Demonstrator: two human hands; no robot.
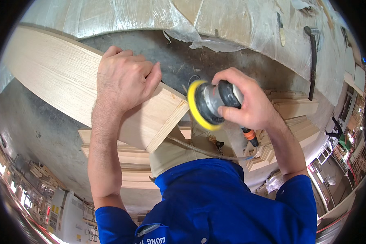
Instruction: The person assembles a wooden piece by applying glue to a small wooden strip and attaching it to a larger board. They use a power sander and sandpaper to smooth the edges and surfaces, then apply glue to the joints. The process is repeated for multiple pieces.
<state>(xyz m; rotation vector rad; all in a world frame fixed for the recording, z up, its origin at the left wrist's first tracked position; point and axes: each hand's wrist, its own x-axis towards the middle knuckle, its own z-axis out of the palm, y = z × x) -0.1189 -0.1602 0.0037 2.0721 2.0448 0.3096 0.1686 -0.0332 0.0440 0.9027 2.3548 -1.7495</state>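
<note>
A long pale wooden board stretches from the far left to just in front of me, its end grain toward my right. My left hand lies across it near this end, its fingers curled over the far edge. My right hand grips a round orbital sander with a black and grey body. The sander is tilted, with its yellow pad facing the board's end corner; whether they touch I cannot tell. An orange and black hose fitting hangs below my right palm, joined to a clear hose.
Stacked wooden pieces lie low on the left and on the right. Beyond the board is a surface wrapped in clear plastic, with a hammer and a flat-bladed tool on it. A person in green is far right.
</note>
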